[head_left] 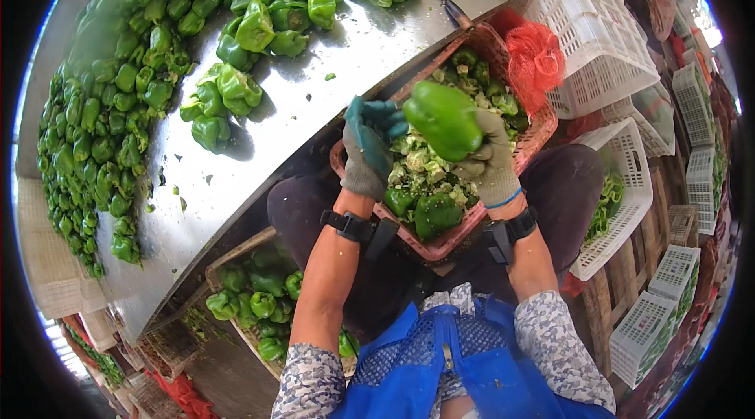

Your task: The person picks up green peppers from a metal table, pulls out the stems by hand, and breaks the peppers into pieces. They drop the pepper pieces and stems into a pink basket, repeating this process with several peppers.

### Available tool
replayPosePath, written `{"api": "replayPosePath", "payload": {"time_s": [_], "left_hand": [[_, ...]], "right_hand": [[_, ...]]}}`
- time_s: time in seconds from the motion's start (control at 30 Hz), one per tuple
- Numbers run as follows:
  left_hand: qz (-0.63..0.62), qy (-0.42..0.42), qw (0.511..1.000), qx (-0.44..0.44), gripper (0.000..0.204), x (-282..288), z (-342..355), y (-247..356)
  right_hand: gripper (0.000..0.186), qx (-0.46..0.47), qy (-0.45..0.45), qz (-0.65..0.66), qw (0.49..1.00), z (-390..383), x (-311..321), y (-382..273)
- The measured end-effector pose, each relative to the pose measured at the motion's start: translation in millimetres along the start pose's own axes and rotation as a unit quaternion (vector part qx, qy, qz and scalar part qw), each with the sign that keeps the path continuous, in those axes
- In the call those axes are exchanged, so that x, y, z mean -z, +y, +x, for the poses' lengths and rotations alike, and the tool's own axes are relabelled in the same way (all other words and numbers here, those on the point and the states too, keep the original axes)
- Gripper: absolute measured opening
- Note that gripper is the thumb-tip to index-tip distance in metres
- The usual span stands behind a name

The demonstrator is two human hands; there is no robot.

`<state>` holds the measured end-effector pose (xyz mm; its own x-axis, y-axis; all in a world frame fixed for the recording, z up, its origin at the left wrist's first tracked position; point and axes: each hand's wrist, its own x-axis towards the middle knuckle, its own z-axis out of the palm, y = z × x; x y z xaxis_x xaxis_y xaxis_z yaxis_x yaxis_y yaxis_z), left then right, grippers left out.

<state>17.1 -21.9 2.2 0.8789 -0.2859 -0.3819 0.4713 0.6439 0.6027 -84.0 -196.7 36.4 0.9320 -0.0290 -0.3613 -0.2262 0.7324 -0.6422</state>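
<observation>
My right hand (489, 161), in a grey glove, grips a large green bell pepper (443, 118) held over a red plastic basket (513, 158) on my lap. My left hand (367, 147), in a grey and teal glove, is raised just left of the pepper with its fingers curled toward it; whether it touches the pepper or holds anything is unclear. The basket holds pepper cores, scraps and a few whole green peppers (429, 213).
A steel table (314, 96) to my left carries heaps of green peppers (102, 104). Below it a crate of peppers (259, 301) sits by my left knee. White plastic crates (598, 41) stand at right, one with cut pepper pieces (605, 206). A red mesh bag (535, 57) hangs nearby.
</observation>
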Motion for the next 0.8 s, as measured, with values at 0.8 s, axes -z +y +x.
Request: {"api": "replayPosePath", "payload": {"time_s": [0.8], "left_hand": [[0.652, -0.102, 0.612, -0.436, 0.058, -10.0, -33.9, -40.4]], "right_hand": [[0.041, 0.006, 0.035, 0.047, 0.998, 47.0, 7.3, -9.2]]}}
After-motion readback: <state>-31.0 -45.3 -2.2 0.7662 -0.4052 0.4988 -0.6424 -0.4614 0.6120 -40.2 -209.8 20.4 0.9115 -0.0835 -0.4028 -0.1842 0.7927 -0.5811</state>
